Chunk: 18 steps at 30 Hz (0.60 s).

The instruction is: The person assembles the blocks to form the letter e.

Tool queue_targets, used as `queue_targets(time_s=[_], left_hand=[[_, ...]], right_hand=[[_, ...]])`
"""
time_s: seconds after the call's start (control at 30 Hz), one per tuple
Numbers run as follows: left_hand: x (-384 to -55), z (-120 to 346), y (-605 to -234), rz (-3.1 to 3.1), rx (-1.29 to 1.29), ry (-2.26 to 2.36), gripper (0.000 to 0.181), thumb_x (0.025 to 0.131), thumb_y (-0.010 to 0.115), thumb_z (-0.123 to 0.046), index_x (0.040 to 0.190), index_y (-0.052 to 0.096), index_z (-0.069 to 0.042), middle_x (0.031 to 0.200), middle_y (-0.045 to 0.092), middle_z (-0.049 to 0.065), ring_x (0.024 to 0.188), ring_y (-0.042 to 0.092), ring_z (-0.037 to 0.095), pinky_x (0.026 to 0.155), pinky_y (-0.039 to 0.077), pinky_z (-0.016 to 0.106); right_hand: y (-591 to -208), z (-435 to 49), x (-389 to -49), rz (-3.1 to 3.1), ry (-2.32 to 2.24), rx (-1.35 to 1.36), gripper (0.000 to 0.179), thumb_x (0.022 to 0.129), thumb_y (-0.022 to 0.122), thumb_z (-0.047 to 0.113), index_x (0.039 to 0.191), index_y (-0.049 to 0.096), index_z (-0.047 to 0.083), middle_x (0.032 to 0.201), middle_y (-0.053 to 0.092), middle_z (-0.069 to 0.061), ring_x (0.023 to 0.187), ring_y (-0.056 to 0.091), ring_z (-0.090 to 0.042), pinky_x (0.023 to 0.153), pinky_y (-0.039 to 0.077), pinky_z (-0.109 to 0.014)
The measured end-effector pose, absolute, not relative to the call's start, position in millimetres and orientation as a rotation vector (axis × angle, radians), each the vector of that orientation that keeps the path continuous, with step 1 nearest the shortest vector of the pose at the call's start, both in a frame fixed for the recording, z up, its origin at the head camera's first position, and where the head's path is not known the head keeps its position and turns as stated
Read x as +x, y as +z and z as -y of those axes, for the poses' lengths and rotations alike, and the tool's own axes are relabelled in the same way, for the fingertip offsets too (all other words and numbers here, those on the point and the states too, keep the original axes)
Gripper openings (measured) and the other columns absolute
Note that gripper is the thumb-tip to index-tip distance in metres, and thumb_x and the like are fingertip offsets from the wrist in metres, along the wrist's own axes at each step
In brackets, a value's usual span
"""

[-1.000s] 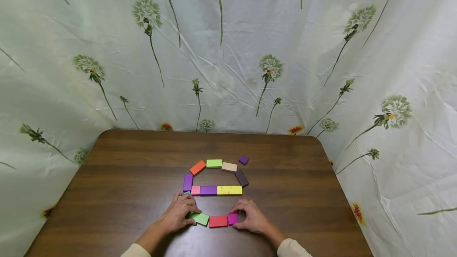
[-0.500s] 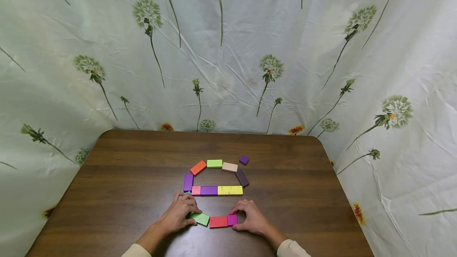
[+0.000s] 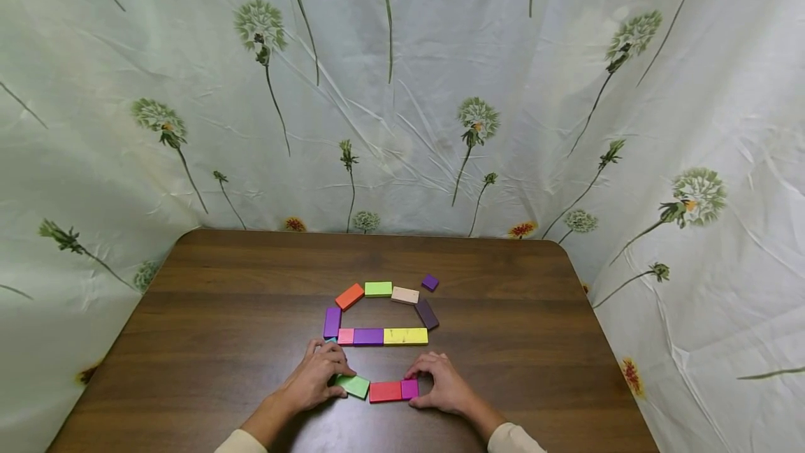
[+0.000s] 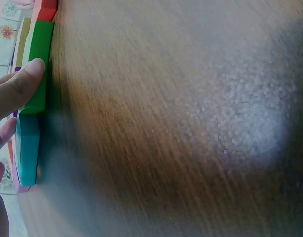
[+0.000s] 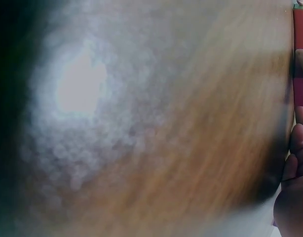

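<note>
In the head view, my left hand (image 3: 316, 375) pinches a light green block (image 3: 354, 386) between thumb and fingers, flat on the table. My right hand (image 3: 440, 384) pinches a small magenta block (image 3: 409, 389) by its front and back sides. A red block (image 3: 386, 391) lies between them, against the magenta one and close to the green one's right end. In the left wrist view, my thumb lies on the green block (image 4: 41, 42), and a teal block (image 4: 28, 150) adjoins its other end. The right wrist view shows only part of the magenta block (image 5: 302, 93) under my fingers.
Behind my hands, a ring of flat blocks includes a yellow block (image 3: 405, 336), a purple block (image 3: 368, 336), an orange block (image 3: 349, 296) and a dark block (image 3: 427, 314). A small purple block (image 3: 430, 282) lies apart. A floral curtain (image 3: 402, 159) hangs behind the wooden table (image 3: 516, 313).
The magenta block has shifted very slightly left, up against the red block, with my right hand. My left hand and the other blocks look unchanged.
</note>
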State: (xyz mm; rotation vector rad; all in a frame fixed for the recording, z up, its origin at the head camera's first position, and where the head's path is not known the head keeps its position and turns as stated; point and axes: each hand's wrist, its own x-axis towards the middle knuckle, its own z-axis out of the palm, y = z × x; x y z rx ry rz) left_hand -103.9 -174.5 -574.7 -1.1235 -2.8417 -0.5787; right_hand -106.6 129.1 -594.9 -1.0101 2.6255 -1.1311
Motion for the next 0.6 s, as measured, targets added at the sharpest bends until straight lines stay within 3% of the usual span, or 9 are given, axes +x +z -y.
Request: queue_targets(time_s=[0.2,0.3,0.47,0.6], left_hand=[[-103,175,-574,2.866,-1.118,-0.593,0.028,0.068,0.084,-0.027,0.094,0.077,-0.018,0.087,0.061,-0.012,0.097,0.051,0.016,0.086,0.032,0.051],[-103,176,-574,2.862,-1.126,-0.593,0.028,0.068,0.084,-0.027,0.094,0.077,-0.018,0.087,0.061,-0.012,0.097,0.050,0.016,0.086,0.032,0.051],[-104,176,-576,2.834,-1.137,-0.584,0.028,0.068,0.084,-0.028,0.094,0.077,-0.018,0.087,0.062,-0.012,0.097,0.050,0.016,0.086,0.032,0.051],[-105,176,-577,2.828,-1.143,-0.585,0.029,0.068,0.084,-0.028,0.094,0.077,-0.018,0.087,0.062,-0.012,0.096,0.050,0.015,0.085,0.032,0.051]], right_hand=[[-595,-130,-107,-2.589,-1.142,-1.009,0.036,0.067,0.086,0.023,0.099,0.070,0.015,0.094,0.064,0.010,0.091,0.052,-0.003,0.079,0.034,-0.024],[-592,-135,-112,-2.485,-1.233,-0.989,0.040,0.069,0.086,0.021,0.103,0.069,0.011,0.095,0.066,0.004,0.089,0.055,-0.007,0.079,0.039,-0.023],[-585,-151,-134,-2.382,-1.474,-0.800,0.034,0.074,0.082,0.010,0.103,0.068,0.001,0.092,0.066,-0.011,0.078,0.059,-0.017,0.070,0.049,-0.026],[-579,-160,-164,-2.524,-1.569,-0.583,0.024,0.077,0.078,0.005,0.098,0.069,-0.002,0.082,0.064,-0.009,0.070,0.055,-0.010,0.062,0.047,-0.023]])
